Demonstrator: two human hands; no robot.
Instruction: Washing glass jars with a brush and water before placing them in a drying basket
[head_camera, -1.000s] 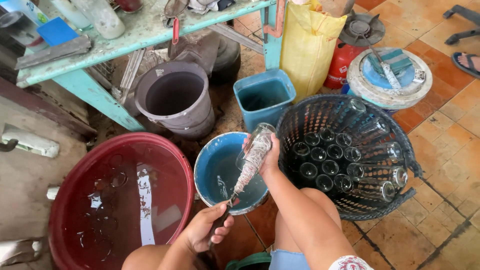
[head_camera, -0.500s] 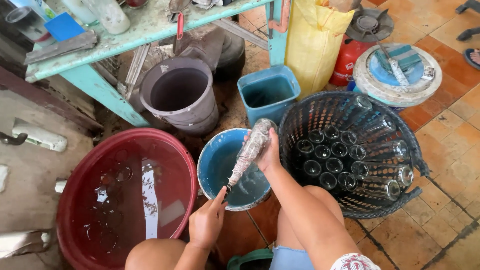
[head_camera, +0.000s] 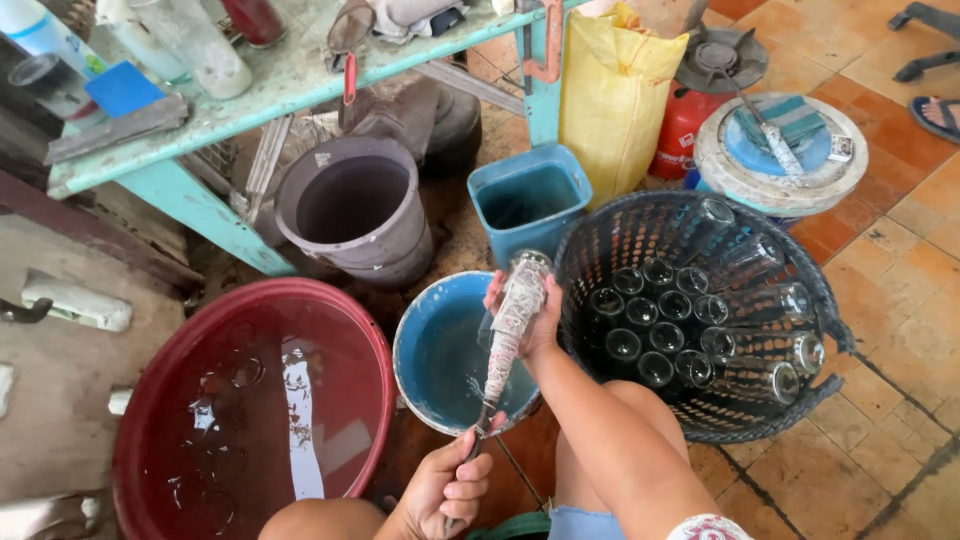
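The right hand (head_camera: 535, 310) is wrapped around one clear glass bottle (head_camera: 515, 305), foamy inside, and holds it tilted over the round blue plastic basin (head_camera: 430, 350), its base pointing far and its mouth pointing near. The left hand (head_camera: 450, 490) is clenched on the thin wire handle of one bottle brush (head_camera: 490, 400), whose bristled end sits inside the bottle. Both forearms come up from the near edge, the right one stretched out long, the left one short and bent, fist low.

Just left of the blue basin stands one large round red plastic tub (head_camera: 150, 450) of water with several bottles sunk in it; how many I cannot tell. To the right is one black woven plastic basket (head_camera: 830, 330) holding clean glass bottles: roughly ten stand upright with mouths showing, and about five more lie slanted along its far and right side. Farther off sit one square blue plastic bucket (head_camera: 530, 195), one stack of grey round buckets (head_camera: 350, 210), one yellow woven sack (head_camera: 615, 95) and one red gas cylinder (head_camera: 685, 125) with a burner on top.

The floor is orange-brown tile (head_camera: 900, 260), wet and dark around the basins. A turquoise-painted wooden bench (head_camera: 290, 75) runs across the far left, cluttered with jars and tools.
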